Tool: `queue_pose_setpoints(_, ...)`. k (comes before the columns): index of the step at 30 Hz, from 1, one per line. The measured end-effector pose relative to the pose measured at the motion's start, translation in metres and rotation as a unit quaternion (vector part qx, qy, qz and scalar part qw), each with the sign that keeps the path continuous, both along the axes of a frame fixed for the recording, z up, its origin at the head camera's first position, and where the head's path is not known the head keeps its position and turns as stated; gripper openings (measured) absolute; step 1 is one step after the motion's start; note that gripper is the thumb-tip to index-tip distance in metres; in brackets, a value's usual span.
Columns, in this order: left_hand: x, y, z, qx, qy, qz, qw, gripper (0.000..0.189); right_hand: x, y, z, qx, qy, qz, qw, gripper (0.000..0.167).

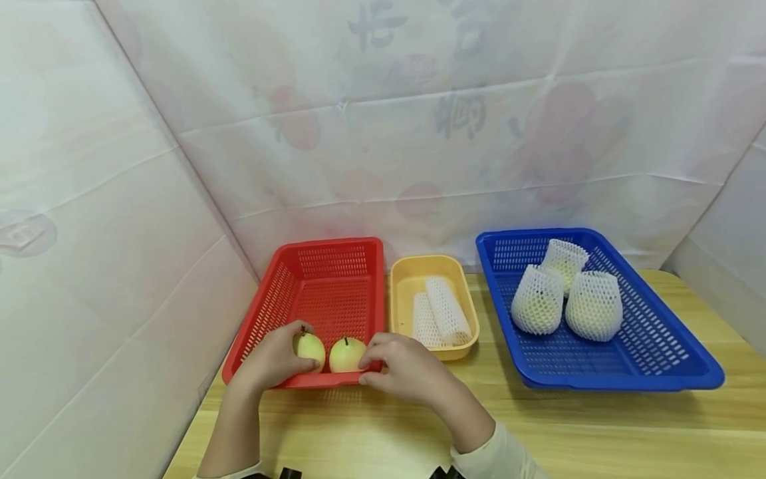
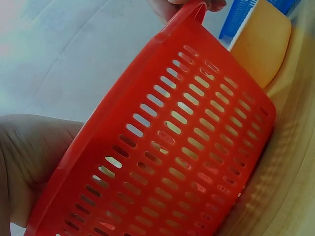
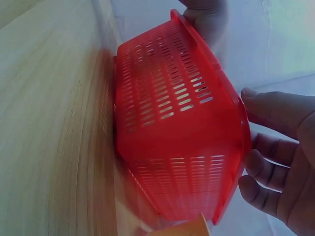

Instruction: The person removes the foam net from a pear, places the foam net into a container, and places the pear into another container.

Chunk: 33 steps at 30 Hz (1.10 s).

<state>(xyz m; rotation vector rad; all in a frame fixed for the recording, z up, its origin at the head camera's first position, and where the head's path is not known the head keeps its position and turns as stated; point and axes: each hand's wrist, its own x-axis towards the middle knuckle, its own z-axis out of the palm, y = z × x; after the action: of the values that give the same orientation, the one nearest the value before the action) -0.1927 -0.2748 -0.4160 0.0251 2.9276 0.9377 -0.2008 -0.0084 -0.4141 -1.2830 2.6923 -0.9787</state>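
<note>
In the head view, two pale yellow pears sit at the near side of a red basket (image 1: pixel 329 249). My left hand (image 1: pixel 272 356) reaches over the basket's near left rim and grips the left pear (image 1: pixel 311 347) between thumb and fingers. My right hand (image 1: pixel 413 369) holds the near right corner of the rim. Its fingertips are beside the right pear (image 1: pixel 345 356); whether they touch it I cannot tell. In the right wrist view, the right thumb and curled fingers (image 3: pixel 263 169) meet the rim. The basket wall (image 2: pixel 162 132) hides both pears in the left wrist view.
A yellow tray (image 1: pixel 403 269) with white foam net sleeves (image 1: pixel 447 309) stands just right of the red basket. Farther right, a blue basket (image 1: pixel 622 381) holds three net-wrapped fruits (image 1: pixel 595 309). White cloth walls (image 1: pixel 383 133) close off the back and sides of the wooden table (image 1: pixel 359 432).
</note>
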Motion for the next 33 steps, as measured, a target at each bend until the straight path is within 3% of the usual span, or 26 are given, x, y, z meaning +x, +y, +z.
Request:
queue_pose_setpoints(5,-0.0002,-0.0014,-0.0009,-0.005,-0.011,-0.006,0.9999,0.054,0.0001,-0.0002,0.0001,0.001,-0.002,0.003,1.0000,0.011)
queue_pose_setpoints(13,0.0006,-0.0051,-0.0021,0.011,-0.018,-0.006,0.9998,0.037,-0.0008,-0.0004,-0.0003,0.005,0.001,0.002,1.0000,0.017)
queue_pose_setpoints(27,-0.0013,-0.0047,-0.0038,0.010,-0.025,-0.004,0.9996,0.037,-0.0005,0.0014,-0.0032,-0.002,-0.005,0.000,1.0000,0.009)
queue_pose_setpoints(33,-0.0011,-0.0044,-0.0029,0.011,-0.022,-0.004,0.9997,0.037,0.0007,0.0071,-0.0007,-0.001,-0.010,0.003,0.9999,0.017)
